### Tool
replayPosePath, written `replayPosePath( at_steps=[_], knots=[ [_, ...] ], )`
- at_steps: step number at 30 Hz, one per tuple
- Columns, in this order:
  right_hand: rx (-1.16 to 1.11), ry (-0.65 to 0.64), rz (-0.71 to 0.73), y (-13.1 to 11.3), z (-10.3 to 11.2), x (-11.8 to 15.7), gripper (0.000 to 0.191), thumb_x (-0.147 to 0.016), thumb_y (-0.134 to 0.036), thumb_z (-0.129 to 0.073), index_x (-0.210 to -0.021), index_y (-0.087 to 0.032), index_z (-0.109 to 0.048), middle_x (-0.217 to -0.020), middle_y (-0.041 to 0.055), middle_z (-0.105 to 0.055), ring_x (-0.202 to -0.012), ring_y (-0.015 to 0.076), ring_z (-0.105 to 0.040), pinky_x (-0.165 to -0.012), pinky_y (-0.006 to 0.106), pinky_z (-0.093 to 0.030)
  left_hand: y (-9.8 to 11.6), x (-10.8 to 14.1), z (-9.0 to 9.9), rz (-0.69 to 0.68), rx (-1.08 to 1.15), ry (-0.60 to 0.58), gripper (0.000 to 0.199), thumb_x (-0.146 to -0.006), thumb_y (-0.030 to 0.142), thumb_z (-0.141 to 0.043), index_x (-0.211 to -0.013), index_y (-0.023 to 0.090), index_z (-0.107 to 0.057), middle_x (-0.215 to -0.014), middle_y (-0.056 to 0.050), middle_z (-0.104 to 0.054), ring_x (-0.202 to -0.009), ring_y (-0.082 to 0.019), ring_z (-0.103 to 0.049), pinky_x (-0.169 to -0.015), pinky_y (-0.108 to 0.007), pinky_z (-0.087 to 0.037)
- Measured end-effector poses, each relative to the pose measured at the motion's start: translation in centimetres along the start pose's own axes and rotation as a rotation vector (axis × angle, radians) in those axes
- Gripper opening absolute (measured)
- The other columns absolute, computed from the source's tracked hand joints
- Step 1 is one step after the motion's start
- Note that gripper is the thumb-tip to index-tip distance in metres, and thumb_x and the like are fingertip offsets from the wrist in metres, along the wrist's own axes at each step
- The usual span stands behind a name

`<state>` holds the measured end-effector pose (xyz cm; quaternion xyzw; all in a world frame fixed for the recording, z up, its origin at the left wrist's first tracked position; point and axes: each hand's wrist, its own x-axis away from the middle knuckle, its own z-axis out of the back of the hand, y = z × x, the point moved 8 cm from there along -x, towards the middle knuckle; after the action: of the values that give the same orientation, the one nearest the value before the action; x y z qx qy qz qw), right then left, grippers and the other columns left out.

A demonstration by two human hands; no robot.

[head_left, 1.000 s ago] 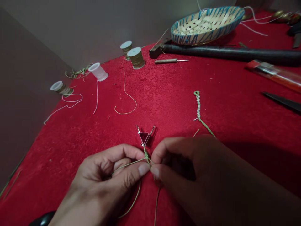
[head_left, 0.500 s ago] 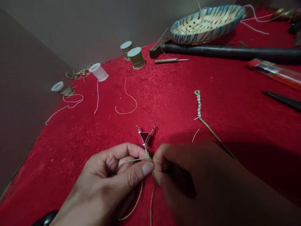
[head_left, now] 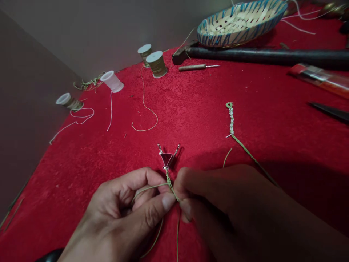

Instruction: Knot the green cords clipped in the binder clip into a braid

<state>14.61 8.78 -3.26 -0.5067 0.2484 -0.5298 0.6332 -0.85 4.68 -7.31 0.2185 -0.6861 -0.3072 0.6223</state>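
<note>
A thin green cord (head_left: 169, 185) runs down from a small black binder clip (head_left: 167, 159) with its silver wire handles spread, and the cord shows a short knotted stretch under the clip. My left hand (head_left: 127, 213) pinches a strand of this cord between thumb and fingers. Close beside it, my right hand (head_left: 218, 207) grips the cord just below the knots, and its fingertips are partly in shadow. Loose strands hang down past both hands. Up to the right lies a finished-looking knotted green cord piece (head_left: 231, 118), apart from both hands.
Red velvety cloth (head_left: 89, 174) covers the surface. Several thread spools (head_left: 156, 64) with loose thread stand at the far left, beside a wall. At the back lie a woven basket (head_left: 240, 23), a dark-handled hammer (head_left: 261, 56) and an awl (head_left: 195, 67). A dark blade (head_left: 329, 112) lies at right.
My right hand has moved closer to the knots and my left hand has shifted slightly. The whole scene sits a little higher in the view.
</note>
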Motion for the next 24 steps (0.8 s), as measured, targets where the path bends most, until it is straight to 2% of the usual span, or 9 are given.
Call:
replayPosePath(
  at_steps=[3, 7, 12, 15, 17, 18, 19, 21, 24],
  knots=[
    [0.001, 0.001, 0.001, 0.5, -0.2, 0.1, 0.019, -0.076, -0.022, -0.074, -0.092, -0.03, -0.08, -0.061, 0.0031, -0.067, -0.064, 0.0234, -0.068, -0.051, 0.028, -0.05, 0.3, 0.0, 0.1, 0.01, -0.048, 0.058, 0.04, -0.075, 0.061, -0.091, -0.086, 0.024, -0.08, -0.05, 0.009, -0.036, -0.045, -0.01, -0.031, -0.041, -0.021, -0.026],
    [-0.053, 0.001, 0.015, 2.7, -1.1, 1.1, 0.022, -0.074, -0.027, -0.075, -0.095, -0.031, -0.08, -0.068, 0.0048, -0.073, -0.064, 0.0237, -0.071, -0.043, 0.027, -0.046, 2.5, -0.7, 0.1, -0.058, -0.131, 0.173, 0.038, -0.074, 0.057, -0.09, -0.086, 0.022, -0.081, -0.046, 0.006, -0.046, -0.046, -0.015, -0.051, -0.042, -0.023, -0.04],
    [-0.183, 0.124, 0.195, 3.6, -0.8, 2.9, 0.018, -0.083, -0.032, -0.073, -0.101, -0.033, -0.076, -0.077, 0.0016, -0.079, -0.064, 0.0204, -0.075, -0.033, 0.02, -0.04, 2.7, -1.2, -0.2, -0.066, -0.12, 0.175, 0.035, -0.072, 0.054, -0.091, -0.085, 0.023, -0.082, -0.048, 0.003, -0.056, -0.048, -0.016, -0.054, -0.041, -0.022, -0.041],
    [-0.027, 0.278, 0.386, 1.2, 0.1, 4.4, 0.032, -0.084, -0.02, -0.077, -0.111, -0.035, -0.07, -0.077, -0.0041, -0.077, -0.064, 0.0167, -0.075, -0.052, 0.02, -0.056, 1.0, -0.7, 0.7, -0.039, -0.081, 0.157, 0.038, -0.069, 0.056, -0.094, -0.08, 0.023, -0.081, -0.055, 0.001, -0.062, -0.05, -0.015, -0.052, -0.042, -0.021, -0.04],
    [0.063, 0.343, 0.334, 0.9, 0.5, 4.8, 0.032, -0.082, -0.015, -0.077, -0.109, -0.031, -0.069, -0.083, -0.0017, -0.078, -0.073, 0.0188, -0.076, -0.075, 0.025, -0.063, 0.0, -0.2, 1.2, -0.014, -0.032, 0.127, 0.04, -0.067, 0.058, -0.097, -0.078, 0.023, -0.08, -0.06, 0.001, -0.064, -0.051, -0.012, -0.048, -0.043, -0.019, -0.037],
    [0.055, 0.348, 0.31, 1.0, 0.5, 4.8, 0.035, -0.08, -0.014, -0.076, -0.111, -0.031, -0.071, -0.086, -0.0002, -0.079, -0.078, 0.0211, -0.077, -0.077, 0.027, -0.064, -0.4, 0.0, 1.3, -0.004, -0.003, 0.111, 0.04, -0.066, 0.058, -0.098, -0.078, 0.024, -0.08, -0.062, 0.002, -0.065, -0.052, -0.01, -0.048, -0.045, -0.017, -0.038],
    [0.01, 0.315, 0.297, 1.3, 0.2, 4.6, 0.034, -0.08, -0.015, -0.075, -0.109, -0.032, -0.073, -0.086, 0.0006, -0.08, -0.076, 0.0221, -0.078, -0.066, 0.026, -0.063, -0.5, 0.2, 1.3, -0.001, 0.027, 0.092, 0.039, -0.067, 0.057, -0.098, -0.078, 0.025, -0.081, -0.064, 0.002, -0.066, -0.054, -0.01, -0.05, -0.048, -0.015, -0.04],
    [-0.107, 0.206, 0.241, 2.6, -0.6, 3.8, 0.024, -0.081, -0.023, -0.073, -0.101, -0.035, -0.076, -0.08, 0.0015, -0.08, -0.068, 0.0225, -0.077, -0.035, 0.024, -0.042, -0.3, 0.5, 1.0, -0.022, 0.058, 0.043, 0.032, -0.072, 0.053, -0.097, -0.079, 0.026, -0.082, -0.07, 0.002, -0.071, -0.062, -0.01, -0.057, -0.056, -0.013, -0.047],
    [-0.197, 0.112, 0.129, 4.3, -1.3, 2.9, 0.019, -0.083, -0.034, -0.071, -0.1, -0.034, -0.078, -0.075, 0.0035, -0.079, -0.062, 0.0229, -0.074, -0.029, 0.027, -0.027, 0.2, 0.5, 0.5, -0.072, 0.018, 0.0, 0.028, -0.078, 0.052, -0.093, -0.079, 0.026, -0.082, -0.077, -0.001, -0.076, -0.072, -0.014, -0.064, -0.063, -0.014, -0.053]
  ],
)
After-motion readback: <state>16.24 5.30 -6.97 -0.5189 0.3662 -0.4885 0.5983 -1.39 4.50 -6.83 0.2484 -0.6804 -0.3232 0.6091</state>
